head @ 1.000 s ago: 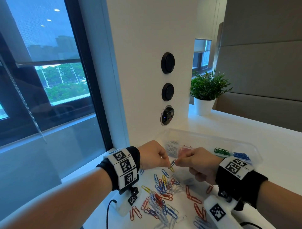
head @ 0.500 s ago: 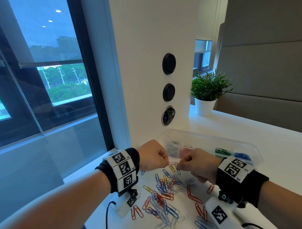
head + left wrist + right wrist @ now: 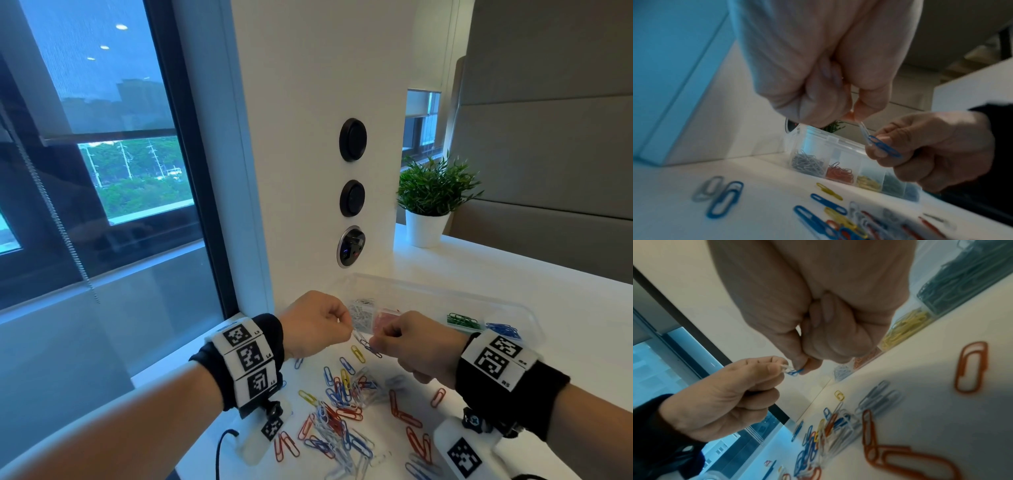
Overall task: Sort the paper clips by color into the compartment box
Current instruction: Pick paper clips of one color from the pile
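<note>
My left hand [image 3: 346, 329] and right hand [image 3: 376, 341] are raised above the white table, fingertips almost meeting. The left pinches a white paper clip [image 3: 864, 133]. The right pinches a blue paper clip [image 3: 885, 147]; the two clips are hooked together. Behind them stands the clear compartment box [image 3: 445, 295], with white, red, yellow, green and blue clips each in their own compartment [image 3: 830, 141]. A loose heap of mixed clips [image 3: 342, 404] lies below my hands, and a single yellow clip [image 3: 358, 353] lies just under them.
A white column with round sockets [image 3: 352, 192] rises right behind the box. A potted plant [image 3: 431, 198] stands at the back right. A large window is on the left, where the table ends. A black cable [image 3: 219, 452] runs under my left wrist.
The yellow clip that hung with the held clips has dropped onto the table. My hands have drawn a little apart, each keeping one clip of the linked pair.
</note>
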The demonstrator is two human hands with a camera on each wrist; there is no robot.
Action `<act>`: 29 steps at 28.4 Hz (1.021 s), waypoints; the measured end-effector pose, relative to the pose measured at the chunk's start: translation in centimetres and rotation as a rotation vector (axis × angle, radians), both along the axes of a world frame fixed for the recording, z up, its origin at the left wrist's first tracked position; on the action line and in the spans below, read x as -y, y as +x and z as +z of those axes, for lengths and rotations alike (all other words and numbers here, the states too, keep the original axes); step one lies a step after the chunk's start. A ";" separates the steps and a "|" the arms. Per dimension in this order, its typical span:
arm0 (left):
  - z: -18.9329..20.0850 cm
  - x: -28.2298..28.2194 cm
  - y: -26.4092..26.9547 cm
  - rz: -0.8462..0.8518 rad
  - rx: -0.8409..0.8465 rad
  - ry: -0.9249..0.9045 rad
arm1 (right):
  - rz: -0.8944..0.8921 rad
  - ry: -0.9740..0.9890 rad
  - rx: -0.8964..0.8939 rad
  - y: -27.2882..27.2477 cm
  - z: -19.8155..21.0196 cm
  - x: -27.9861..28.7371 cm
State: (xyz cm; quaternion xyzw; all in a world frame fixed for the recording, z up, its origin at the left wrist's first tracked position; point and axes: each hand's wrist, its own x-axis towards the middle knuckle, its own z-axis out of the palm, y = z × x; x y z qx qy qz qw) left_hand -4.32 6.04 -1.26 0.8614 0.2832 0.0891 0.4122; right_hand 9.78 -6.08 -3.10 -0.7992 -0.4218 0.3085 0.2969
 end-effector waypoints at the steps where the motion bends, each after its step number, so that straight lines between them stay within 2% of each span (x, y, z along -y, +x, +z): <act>1: 0.0 0.0 0.0 0.015 0.017 -0.067 | 0.001 0.008 -0.003 -0.1 0.0 0.0; 4: 0.0 0.1 -0.1 -0.014 0.007 -0.159 | -0.009 0.017 0.013 -0.2 0.2 0.1; 9: 0.5 0.0 -0.4 -0.110 -0.047 -0.035 | -0.044 0.045 -0.017 -0.3 0.4 0.2; 13: 0.2 -0.1 -0.3 -0.111 -0.044 -0.009 | -0.039 0.050 0.093 -0.7 0.4 0.0; 19: -0.4 -0.2 -0.2 0.016 0.067 -0.176 | -0.161 0.060 -0.146 -0.4 0.4 0.4; 22: -0.6 0.2 0.2 0.114 0.149 -0.261 | -0.237 0.135 -0.358 -0.6 0.7 0.3; 24: -0.7 0.3 0.4 0.121 0.170 -0.195 | -0.260 0.209 -0.418 -0.7 0.9 0.2; 26: -0.7 0.4 0.3 0.059 0.126 -0.037 | -0.233 0.250 -0.299 -0.7 1.1 0.1; 29: -0.2 0.2 0.2 0.041 0.098 0.044 | -0.144 0.240 -0.032 -0.7 1.3 0.1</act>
